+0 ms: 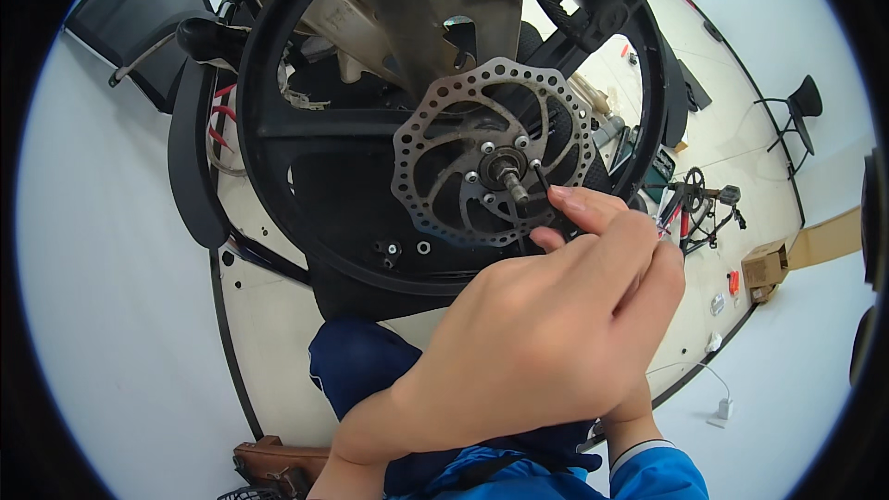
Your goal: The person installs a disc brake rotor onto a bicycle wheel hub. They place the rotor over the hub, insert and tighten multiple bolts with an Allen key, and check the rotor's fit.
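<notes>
A bicycle wheel [270, 162] with black spokes lies in front of me, its metal brake disc [435, 95] facing up. Several silver bolts [488, 147] ring the hub, and a threaded axle [515, 187] rises from the middle. My left hand [546, 333] reaches over from the lower left, its fingers closed around a thin dark hex key [543, 178]. The key's tip meets the bolt at the hub's right side. Of my right hand [633, 415], only the wrist shows beneath the left hand; its fingers are hidden or cannot be told apart.
A loose bolt [393, 249] and a small ring-shaped nut [423, 247] lie below the disc, inside the rim. A black chair [139, 14] stands at the far left. On the right are a crank with pedal [708, 193], a cardboard box [766, 266] and scattered tools.
</notes>
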Demonstrator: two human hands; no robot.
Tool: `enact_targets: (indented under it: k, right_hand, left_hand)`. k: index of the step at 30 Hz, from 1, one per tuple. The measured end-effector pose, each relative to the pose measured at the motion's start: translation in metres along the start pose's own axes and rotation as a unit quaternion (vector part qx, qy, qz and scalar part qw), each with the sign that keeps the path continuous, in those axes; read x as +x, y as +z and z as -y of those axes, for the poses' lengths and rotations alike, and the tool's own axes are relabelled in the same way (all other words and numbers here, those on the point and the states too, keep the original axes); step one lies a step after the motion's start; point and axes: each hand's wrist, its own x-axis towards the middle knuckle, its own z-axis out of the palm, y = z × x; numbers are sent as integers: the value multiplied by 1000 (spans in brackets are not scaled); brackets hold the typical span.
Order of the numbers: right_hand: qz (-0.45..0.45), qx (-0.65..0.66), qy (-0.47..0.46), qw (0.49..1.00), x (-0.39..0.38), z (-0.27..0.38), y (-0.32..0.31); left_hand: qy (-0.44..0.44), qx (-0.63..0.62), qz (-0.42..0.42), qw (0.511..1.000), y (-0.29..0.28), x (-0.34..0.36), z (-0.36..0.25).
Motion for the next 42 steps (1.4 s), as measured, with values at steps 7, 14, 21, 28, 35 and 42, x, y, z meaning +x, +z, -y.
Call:
enact_targets:
  k: [7, 14, 21, 28, 35, 42]
  right_hand:
    - [-38, 24, -29, 999, -12, -35, -14]
    - [-27, -1, 39, 999, 0, -12, -5]
    - [19, -9, 70, 997, 4, -5, -12]
    - [1, 1, 60, 998, -3, -11, -12]
    - [33, -43, 41, 998, 9, -5, -12]
    - [33, -73, 10, 997, 9, -11, -5]
  left_hand:
    - [-35, -112, -109, 987, 31, -1, 0]
    - [-14, -130, -191, 973, 63, -28, 12]
    - [46, -91, -156, 982, 52, -35, 20]
    - [46, -93, -179, 978, 52, -38, 23]
    - [55, -40, -158, 985, 52, -31, 39]
    - [64, -11, -171, 983, 43, -32, 38]
